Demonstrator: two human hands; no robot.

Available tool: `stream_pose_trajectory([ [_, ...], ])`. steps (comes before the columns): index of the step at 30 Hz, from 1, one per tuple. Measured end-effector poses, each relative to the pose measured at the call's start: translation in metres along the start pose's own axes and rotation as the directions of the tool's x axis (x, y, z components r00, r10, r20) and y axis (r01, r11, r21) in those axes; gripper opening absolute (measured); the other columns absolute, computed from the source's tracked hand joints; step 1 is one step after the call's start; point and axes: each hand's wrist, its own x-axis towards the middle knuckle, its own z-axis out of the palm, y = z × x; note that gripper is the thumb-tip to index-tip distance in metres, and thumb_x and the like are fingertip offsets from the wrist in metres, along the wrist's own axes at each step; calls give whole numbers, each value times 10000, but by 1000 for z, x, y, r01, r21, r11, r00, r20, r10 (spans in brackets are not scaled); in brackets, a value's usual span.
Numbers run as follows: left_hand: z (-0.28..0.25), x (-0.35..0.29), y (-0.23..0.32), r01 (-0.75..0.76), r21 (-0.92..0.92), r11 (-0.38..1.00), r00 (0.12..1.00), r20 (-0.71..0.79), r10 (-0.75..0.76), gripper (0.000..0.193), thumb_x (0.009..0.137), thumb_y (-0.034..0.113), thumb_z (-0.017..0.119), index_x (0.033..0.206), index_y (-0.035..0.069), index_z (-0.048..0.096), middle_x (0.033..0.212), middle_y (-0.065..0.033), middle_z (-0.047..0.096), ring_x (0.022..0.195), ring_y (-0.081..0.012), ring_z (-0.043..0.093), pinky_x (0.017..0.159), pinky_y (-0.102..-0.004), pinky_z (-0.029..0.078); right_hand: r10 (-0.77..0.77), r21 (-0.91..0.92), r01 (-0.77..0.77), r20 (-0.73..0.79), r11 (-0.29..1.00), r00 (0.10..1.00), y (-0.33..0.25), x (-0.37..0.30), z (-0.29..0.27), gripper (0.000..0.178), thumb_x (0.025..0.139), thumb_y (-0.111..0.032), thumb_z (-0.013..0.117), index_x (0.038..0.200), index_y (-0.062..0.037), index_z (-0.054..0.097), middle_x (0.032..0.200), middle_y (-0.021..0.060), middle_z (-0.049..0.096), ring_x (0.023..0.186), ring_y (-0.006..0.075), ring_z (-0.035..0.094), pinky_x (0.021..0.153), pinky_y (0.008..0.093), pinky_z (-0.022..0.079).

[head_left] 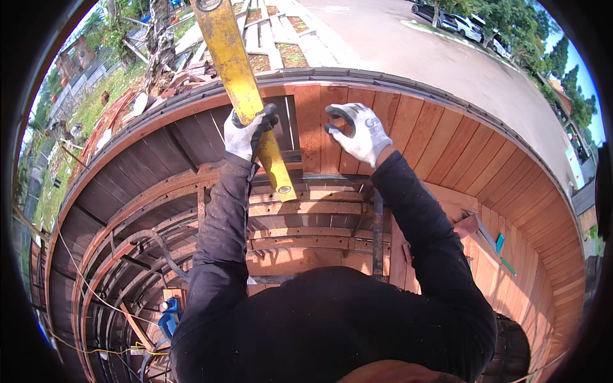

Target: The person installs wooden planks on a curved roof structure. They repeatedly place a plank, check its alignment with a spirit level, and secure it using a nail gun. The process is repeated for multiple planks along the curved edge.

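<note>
From where I stand, the left hand (244,135), gloved in white with dark fingertips, closes firmly around a yellow level (231,67); its arm reaches forward. The right hand (365,134) is raised to the right, thumb and fingers bent in a wide, open curve. The level looks scratched and stained, and slants from far left to the near middle, over a curved structure. Reddish planks (440,145) cover its right side, dark boards (137,159) its left. Farther away are pavement (377,35) and parked cars (468,29).
</note>
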Motion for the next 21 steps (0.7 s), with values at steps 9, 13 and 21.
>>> stream_pose_trajectory([
  [9,-7,48,-57,3,-80,997,999,-49,-6,312,787,94,785,1040,-4,630,894,-48,691,717,-97,633,657,-239,511,231,-470,-115,198,875,953,84,94,1,808,827,-638,590,1460,-193,355,1464,153,383,1374,310,333,1149,440,280],
  [13,1,60,-69,6,-58,998,998,-61,-9,305,786,47,771,1046,-25,629,912,-46,687,771,-96,635,693,-233,516,240,-565,-75,224,822,945,65,91,6,864,788,-692,594,1455,-193,365,1470,137,377,1371,308,342,1147,423,297],
  [21,13,69,-103,4,-210,978,1000,7,-3,337,777,36,782,1070,-2,619,981,-67,675,823,-118,642,744,-245,526,257,-552,-116,185,826,949,62,90,3,864,719,-612,728,1409,-178,439,1436,152,411,1315,341,410,1123,424,337],
])
